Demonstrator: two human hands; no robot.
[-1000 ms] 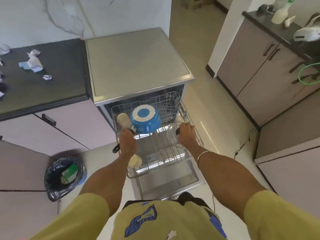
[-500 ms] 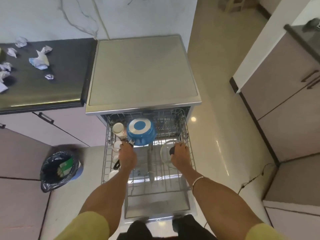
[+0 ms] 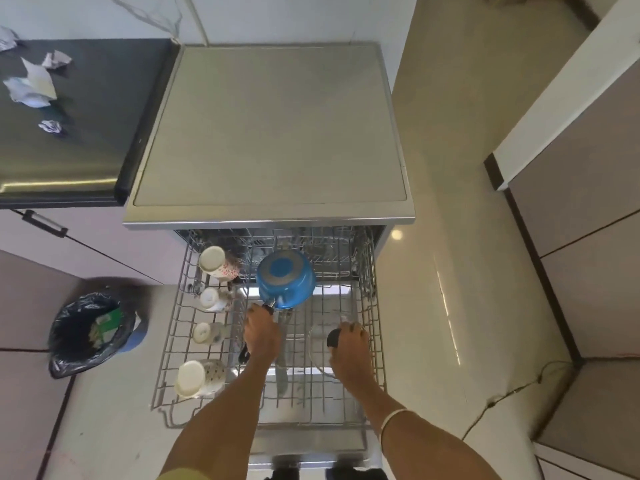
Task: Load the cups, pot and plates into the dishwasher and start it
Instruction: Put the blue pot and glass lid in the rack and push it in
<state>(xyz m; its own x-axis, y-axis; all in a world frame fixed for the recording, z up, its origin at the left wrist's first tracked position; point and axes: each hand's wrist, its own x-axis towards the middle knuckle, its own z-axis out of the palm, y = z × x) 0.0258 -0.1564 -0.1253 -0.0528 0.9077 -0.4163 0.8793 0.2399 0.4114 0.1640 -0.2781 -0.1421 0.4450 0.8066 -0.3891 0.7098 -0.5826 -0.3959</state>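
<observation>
The dishwasher (image 3: 270,133) stands open with its wire rack (image 3: 369,299) pulled out over the lowered door. A blue pot (image 3: 285,278) sits upside down in the rack's middle. My left hand (image 3: 261,336) grips the pot's black handle. A glass lid (image 3: 320,348) lies in the rack to the right, and my right hand (image 3: 349,349) holds its black knob. Several cups lie along the rack's left side, among them a patterned cup (image 3: 218,263) at the back and a dotted cup (image 3: 199,377) at the front.
A dark counter (image 3: 79,133) with crumpled papers lies to the left. A bin with a black bag (image 3: 88,332) stands on the floor left of the rack. Cabinets (image 3: 588,254) line the right, and a cable (image 3: 502,396) trails on the floor there.
The view has tilted down and closer over the rack. Both hands keep their holds on the pot handle and the lid knob; more cups on the rack's left side now show.
</observation>
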